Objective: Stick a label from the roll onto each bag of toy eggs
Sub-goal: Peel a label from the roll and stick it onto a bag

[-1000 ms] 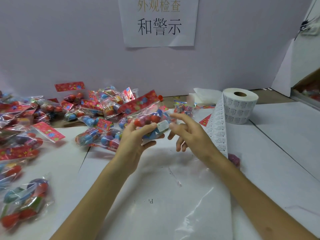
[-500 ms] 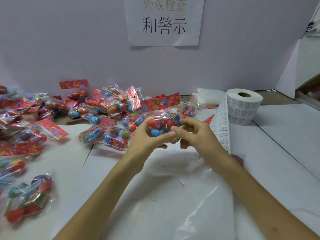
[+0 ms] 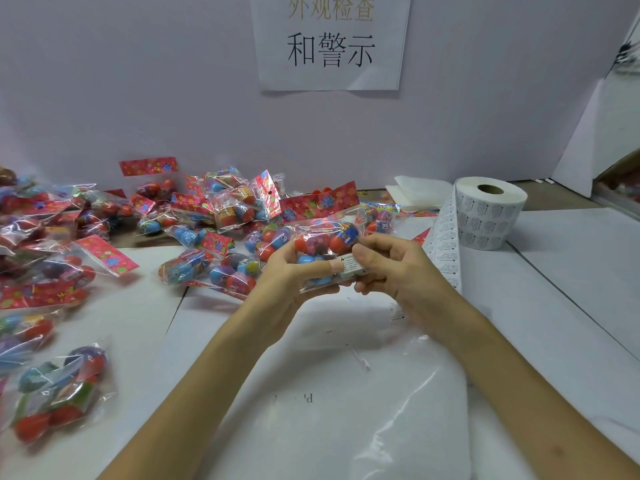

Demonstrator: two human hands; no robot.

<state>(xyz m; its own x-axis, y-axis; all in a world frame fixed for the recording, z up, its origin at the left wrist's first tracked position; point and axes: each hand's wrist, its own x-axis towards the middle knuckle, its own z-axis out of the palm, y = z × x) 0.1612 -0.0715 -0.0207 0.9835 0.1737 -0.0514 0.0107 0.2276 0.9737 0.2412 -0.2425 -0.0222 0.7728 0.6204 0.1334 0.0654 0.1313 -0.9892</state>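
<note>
- A clear bag [image 3: 325,242] of red and blue toy eggs is gripped at centre by the left hand [image 3: 287,275] and right hand [image 3: 398,268].
- A white label [image 3: 349,265] is pressed on it under the thumbs.

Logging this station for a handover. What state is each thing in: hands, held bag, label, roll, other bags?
held bag: off the table, gripped by both hands.
label: on the held bag, under both thumbs.
left hand: grips the bag, thumb on label.
right hand: pinches the bag at the label.
label roll: standing on end, strip unwound.
other bags: heaped on the table.
</note>
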